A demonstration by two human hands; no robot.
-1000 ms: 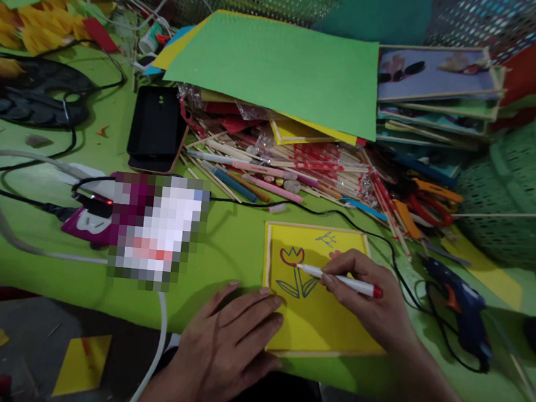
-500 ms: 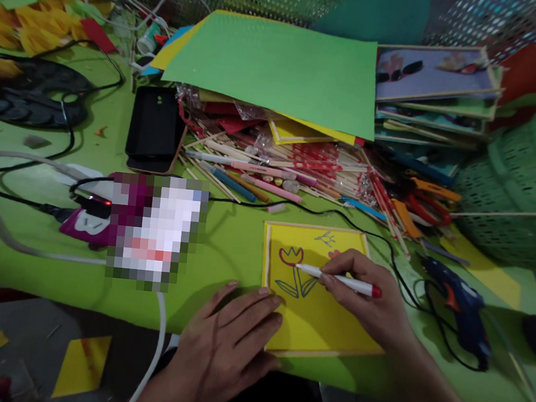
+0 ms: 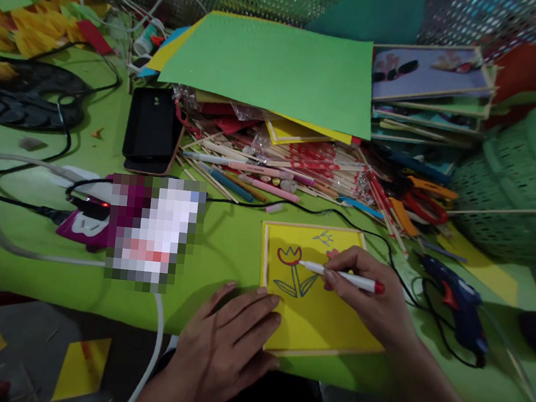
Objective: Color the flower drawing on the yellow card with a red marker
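A yellow card (image 3: 313,319) edged with thin wooden strips lies on the green-covered table. Drawn on it is a tulip (image 3: 288,263) with a red-outlined head and a dark stem and leaves. Near the card's top is a small dark outline drawing, and a red shape is partly covered by my right hand (image 3: 364,286). That hand pinches a white marker with a red end (image 3: 352,280), its tip just right of the tulip's head. My left hand (image 3: 231,330) rests flat, fingers spread, its fingertips on the card's left edge.
A purple power strip (image 3: 85,227) with cables and a blurred-out phone-like screen (image 3: 165,229) are at left. Behind lie pens and sticks (image 3: 251,180) under green paper (image 3: 271,68). A blue glue gun (image 3: 457,308), scissors (image 3: 426,207) and a green basket (image 3: 501,192) stand right.
The marker's tip has shifted slightly right, away from the tulip's lower edge. Red line now shows further up the right side of the flower head. My left hand stays in place.
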